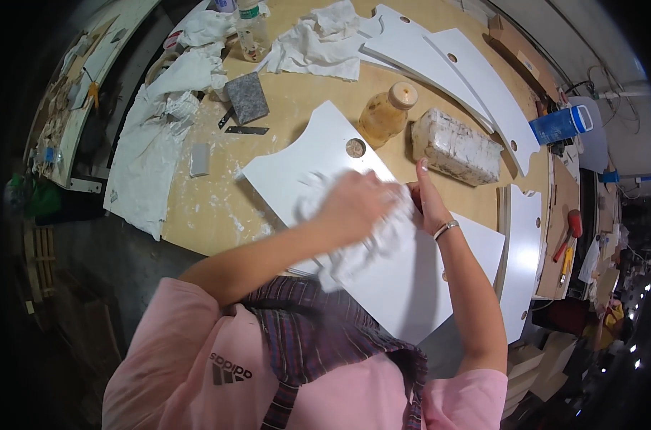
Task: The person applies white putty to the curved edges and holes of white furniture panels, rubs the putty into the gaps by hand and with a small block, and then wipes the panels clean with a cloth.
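Note:
A white panel (404, 276) with round holes and a curved cut-out lies slantwise over the near edge of the table. My left hand (359, 203), smeared by motion, presses a crumpled white cloth (332, 261) on the panel's face. The cloth bunches out around the fingers. At the panel's far right edge is my right hand (431, 203), gripping that edge with its thumb raised; its other fingers are partly hidden. Just beyond the hands stand a jar of amber liquid (388, 115) and a block wrapped in stained whitish covering (456, 145).
More white panels (476, 93) lie at the far right, with another panel (520, 251) at the right edge. Left on the table (225, 208) are a grey abrasive pad (247, 98), dark blades (246, 130), a small grey block (200, 159), rags (311, 39) and a bottle (251, 32).

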`<action>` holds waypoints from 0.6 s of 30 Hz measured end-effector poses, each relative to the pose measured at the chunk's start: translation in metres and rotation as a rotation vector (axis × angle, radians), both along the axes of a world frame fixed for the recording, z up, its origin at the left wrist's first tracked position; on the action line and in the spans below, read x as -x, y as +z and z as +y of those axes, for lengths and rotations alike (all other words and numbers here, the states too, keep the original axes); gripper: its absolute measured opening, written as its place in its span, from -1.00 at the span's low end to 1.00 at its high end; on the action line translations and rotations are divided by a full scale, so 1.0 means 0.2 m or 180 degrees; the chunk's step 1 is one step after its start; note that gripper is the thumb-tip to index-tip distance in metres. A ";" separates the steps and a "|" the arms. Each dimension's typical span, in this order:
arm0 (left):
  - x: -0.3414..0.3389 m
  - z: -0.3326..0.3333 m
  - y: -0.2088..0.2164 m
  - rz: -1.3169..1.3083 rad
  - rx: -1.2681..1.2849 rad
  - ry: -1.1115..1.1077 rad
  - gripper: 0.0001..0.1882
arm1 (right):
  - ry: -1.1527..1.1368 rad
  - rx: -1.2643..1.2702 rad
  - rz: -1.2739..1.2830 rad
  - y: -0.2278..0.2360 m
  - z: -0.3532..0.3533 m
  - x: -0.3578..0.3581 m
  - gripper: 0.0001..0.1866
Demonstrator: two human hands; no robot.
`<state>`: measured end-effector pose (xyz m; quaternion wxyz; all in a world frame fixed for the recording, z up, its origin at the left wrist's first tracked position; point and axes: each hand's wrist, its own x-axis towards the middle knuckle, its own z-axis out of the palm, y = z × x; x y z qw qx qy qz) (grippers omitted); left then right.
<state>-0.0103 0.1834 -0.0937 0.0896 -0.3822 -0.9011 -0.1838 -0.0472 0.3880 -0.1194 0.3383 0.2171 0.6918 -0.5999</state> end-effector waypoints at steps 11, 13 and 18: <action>-0.25 -0.37 -0.07 -0.0171 -0.0299 -0.0345 -0.57 | 0.0468 -0.0769 0.0948 -0.01 -0.03 -0.07 -0.52; -0.16 -0.59 -0.15 -0.0155 -0.0204 0.0494 -0.55 | 0.0443 -0.0925 0.0819 0.05 -0.06 -0.08 -0.53; -0.04 -1.09 -0.25 -0.0262 -0.0800 0.1519 -0.67 | 0.0299 -0.1332 0.1113 0.13 -0.08 -0.21 -0.53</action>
